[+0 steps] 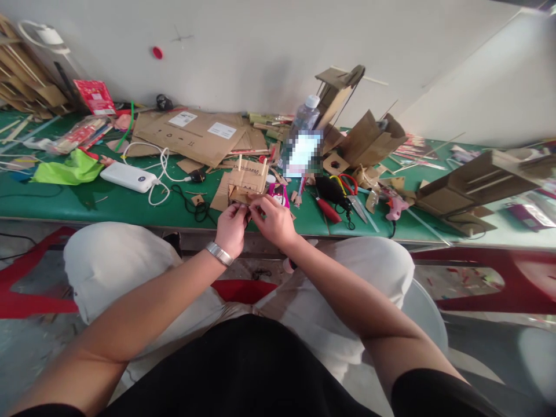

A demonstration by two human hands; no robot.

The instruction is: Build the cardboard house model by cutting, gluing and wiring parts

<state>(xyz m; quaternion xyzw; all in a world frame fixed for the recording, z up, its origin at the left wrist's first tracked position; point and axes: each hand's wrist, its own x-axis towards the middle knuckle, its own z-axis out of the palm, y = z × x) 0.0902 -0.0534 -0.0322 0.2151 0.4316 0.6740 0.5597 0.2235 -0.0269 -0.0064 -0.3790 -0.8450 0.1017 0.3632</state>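
Observation:
At the table's front edge, both my hands are at a small cardboard model [248, 180] with printed lettering and two thin wooden sticks rising from it. My left hand [233, 226], with a silver watch on the wrist, is closed on the model's near lower edge. Beside it, my right hand [274, 219] has thumb and fingers pinched together close to the same edge. Whatever lies between those fingertips is too small to make out. A flat cardboard piece [220, 194] lies under the model, and a pink printed packet [278, 194] sits just right of it.
On the green table [130, 205] lie a white power bank [128, 176] with a cable, flattened cardboard [191, 136], scissors [357, 207], a red-handled tool [328, 209] and a pink glue gun [396, 205]. A bottle [306, 116] and cardboard structures [469, 182] stand behind and right.

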